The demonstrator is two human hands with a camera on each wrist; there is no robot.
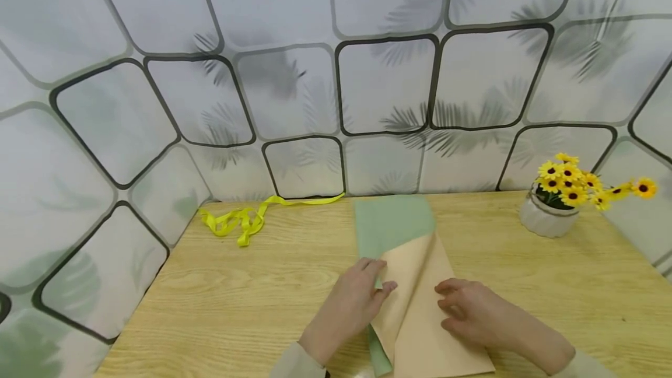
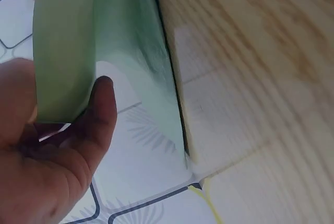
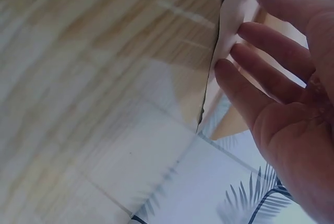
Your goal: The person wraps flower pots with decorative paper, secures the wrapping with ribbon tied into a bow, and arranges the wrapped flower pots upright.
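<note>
Lying on the table is a folded sheet of paper point(image 1: 404, 214), green on one face and peach on the other. A peach flap runs diagonally over it, and its left edge is lifted off the layer below. My left hand point(image 1: 346, 302) pinches that lifted edge; the left wrist view shows the flap's green underside point(image 2: 65, 51) between thumb and fingers. On the right half, my right hand point(image 1: 480, 314) rests its spread fingertips on the peach surface point(image 1: 436, 337), close to the right edge. The right wrist view has these fingers point(image 3: 245, 85) slightly bent along the paper's edge.
A tangled yellow ribbon point(image 1: 257, 220) lies at the table's back left. At the back right stands a white pot point(image 1: 546, 214) of yellow artificial-looking flowers point(image 1: 569, 182). A patterned wall covering point(image 1: 383, 86) rises directly behind the wooden table point(image 1: 236, 308).
</note>
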